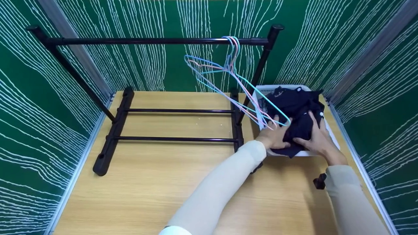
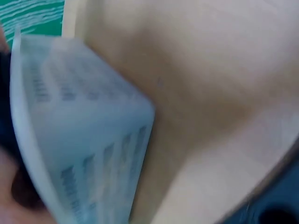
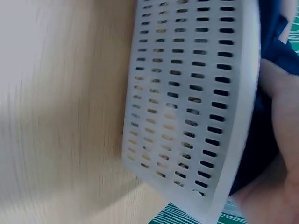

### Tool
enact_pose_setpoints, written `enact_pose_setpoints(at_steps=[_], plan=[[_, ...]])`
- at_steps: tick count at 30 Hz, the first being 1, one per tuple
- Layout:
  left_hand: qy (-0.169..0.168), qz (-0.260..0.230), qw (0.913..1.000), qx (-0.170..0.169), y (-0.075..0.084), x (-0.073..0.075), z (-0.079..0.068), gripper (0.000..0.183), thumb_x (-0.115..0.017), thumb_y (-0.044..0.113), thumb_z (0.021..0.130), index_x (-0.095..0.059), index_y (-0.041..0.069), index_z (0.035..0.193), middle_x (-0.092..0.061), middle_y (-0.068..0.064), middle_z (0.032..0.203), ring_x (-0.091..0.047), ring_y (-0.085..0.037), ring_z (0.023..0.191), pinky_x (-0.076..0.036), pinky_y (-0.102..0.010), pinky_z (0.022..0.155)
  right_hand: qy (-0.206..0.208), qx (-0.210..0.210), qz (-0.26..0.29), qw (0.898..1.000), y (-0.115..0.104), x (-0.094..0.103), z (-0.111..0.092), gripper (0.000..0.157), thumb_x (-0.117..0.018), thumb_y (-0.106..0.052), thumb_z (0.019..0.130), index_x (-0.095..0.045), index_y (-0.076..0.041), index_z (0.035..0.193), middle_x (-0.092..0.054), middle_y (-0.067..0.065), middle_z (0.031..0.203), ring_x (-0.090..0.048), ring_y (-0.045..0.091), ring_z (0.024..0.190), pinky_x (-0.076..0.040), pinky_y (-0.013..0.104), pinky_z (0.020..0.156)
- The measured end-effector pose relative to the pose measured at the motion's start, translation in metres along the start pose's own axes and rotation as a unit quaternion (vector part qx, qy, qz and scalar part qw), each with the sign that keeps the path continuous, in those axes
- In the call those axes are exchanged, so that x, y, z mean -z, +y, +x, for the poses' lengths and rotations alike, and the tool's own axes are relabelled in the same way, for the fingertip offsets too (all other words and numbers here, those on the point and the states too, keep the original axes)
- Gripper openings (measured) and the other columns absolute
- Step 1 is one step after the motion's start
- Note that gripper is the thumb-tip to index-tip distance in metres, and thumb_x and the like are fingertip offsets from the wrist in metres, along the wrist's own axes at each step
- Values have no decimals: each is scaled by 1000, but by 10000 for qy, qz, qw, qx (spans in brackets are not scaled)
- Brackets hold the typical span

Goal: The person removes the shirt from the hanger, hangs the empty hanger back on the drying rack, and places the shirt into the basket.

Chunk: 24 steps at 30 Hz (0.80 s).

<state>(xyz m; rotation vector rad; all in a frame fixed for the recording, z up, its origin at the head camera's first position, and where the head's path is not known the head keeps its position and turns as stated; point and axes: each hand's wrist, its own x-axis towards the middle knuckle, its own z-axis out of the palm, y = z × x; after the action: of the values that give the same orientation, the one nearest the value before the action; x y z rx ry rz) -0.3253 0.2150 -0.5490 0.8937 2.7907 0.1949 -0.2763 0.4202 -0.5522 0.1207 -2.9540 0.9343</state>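
Observation:
Dark navy clothes with a few white buttons lie heaped in a white slotted plastic basket. On the near left part of the heap rests my left hand, its fingers spread and partly behind the hangers. My right hand touches the near right part, thumb and fingers wide apart. Several pastel wire hangers in blue, pink and green hang down from the rack's bar, their lower corners reaching over the basket and my left hand. In the left wrist view, a blurred basket wall hides most of the hand.
A black rack with a top bar and two low crossbars stands left of the basket on a wooden surface. Near my right sleeve is a small black part. Green walls with white lines enclose three sides.

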Motion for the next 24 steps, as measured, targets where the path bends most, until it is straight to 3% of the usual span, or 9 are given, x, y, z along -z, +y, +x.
enact_pose_setpoints(at_steps=[4, 7, 10, 15, 21, 24], plan=[[-631, -50, 9968, -486, -11, 22, -10, 108, -70, 68, 92, -2, 39, 171, -12, -16, 177, -20, -23, 161, -32, -33, 123, -294, -101, -435, 9986, 5, 2, 6, 109, -80, -25, 94, -4, 0, 168, 0, 48, 164, -11, 71, 147, -20, 81, 115], [-808, 91, 9947, -632, -15, 28, -16, 108, -72, 61, 94, -1, 37, 171, -8, -17, 177, -22, -23, 160, -30, -30, 124, -563, -201, -653, 9961, 5, 1, 9, 102, -76, -24, 96, -7, 6, 166, -5, 49, 163, -12, 68, 148, -20, 78, 117], [-565, 353, 9964, -519, -11, 21, -20, 101, -74, 48, 98, -5, 36, 172, -12, -17, 177, -34, -25, 156, -39, -29, 117, -847, -344, -816, 9925, 3, -4, 12, 97, -72, -21, 98, -8, 8, 165, -10, 49, 162, -12, 66, 149, -19, 74, 120], [-18, 1216, 9926, -46, 3, 1, -13, 83, -63, 32, 106, -11, 40, 171, -23, -14, 174, -53, -19, 138, -56, -27, 94, -1045, -421, -1184, 9866, 0, -10, 16, 88, -68, -18, 100, -14, 12, 163, -16, 49, 160, -16, 65, 149, -21, 70, 122], [273, 1667, 9856, 113, 10, -14, 1, 74, -58, 28, 108, -20, 42, 169, -32, -13, 170, -63, -16, 122, -58, -24, 82, -842, -104, -1701, 9818, 1, -10, 15, 73, -72, -17, 94, -39, 15, 151, -47, 49, 141, -42, 68, 132, -38, 72, 110], [467, 1630, 9855, 108, 11, -16, 2, 72, -63, 29, 105, -29, 43, 167, -41, -12, 165, -67, -17, 115, -59, -25, 80, -915, -150, -1662, 9817, 3, -9, 16, 71, -73, -16, 93, -42, 15, 148, -50, 49, 137, -47, 68, 127, -40, 71, 109]])
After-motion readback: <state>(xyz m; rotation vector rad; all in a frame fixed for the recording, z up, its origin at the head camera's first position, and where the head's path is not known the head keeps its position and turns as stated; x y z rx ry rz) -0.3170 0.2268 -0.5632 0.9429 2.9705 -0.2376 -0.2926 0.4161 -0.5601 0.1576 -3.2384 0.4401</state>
